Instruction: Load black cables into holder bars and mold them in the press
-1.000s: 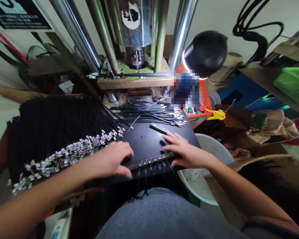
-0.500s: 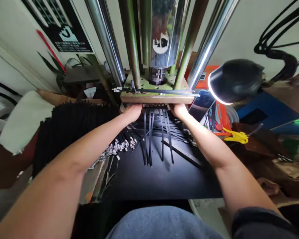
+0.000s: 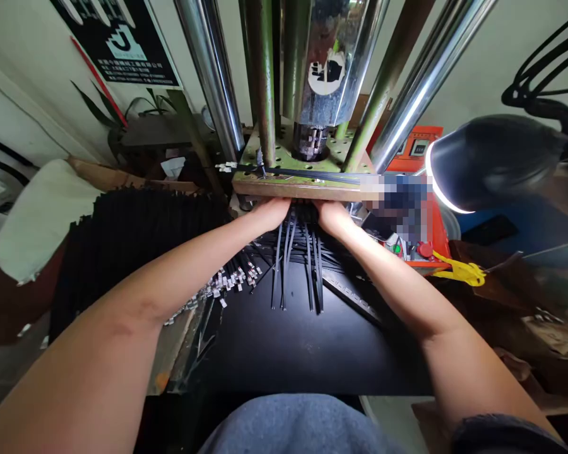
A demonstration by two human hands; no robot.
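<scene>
Both hands reach beneath the thick plate [image 3: 303, 190] of a green press with shiny steel columns. My left hand [image 3: 275, 213] is under its front edge, left of centre; the fingers are hidden. Close by on the right, my right hand [image 3: 332, 217] also has its fingers out of sight under the plate. Several thin black strips [image 3: 285, 268] hang forward from between the hands over the black tabletop [image 3: 284, 347]. Whether either hand grips them cannot be seen. Behind the hands lie more black strips, partly hidden. A long dark bar [image 3: 353, 301] rests at an angle right of the strips.
A large heap of black strips [image 3: 137, 246] stands at left, with white-tipped ends [image 3: 231, 277] beside it. On the right are a lit black lamp [image 3: 497, 164], an orange control box [image 3: 442, 233] with a red button, and a yellow-handled tool [image 3: 461, 271].
My hands have moved closer together under the plate. The hanging strips have shifted slightly and now bunch nearer each other on the right. The camera view has also shifted a little.
</scene>
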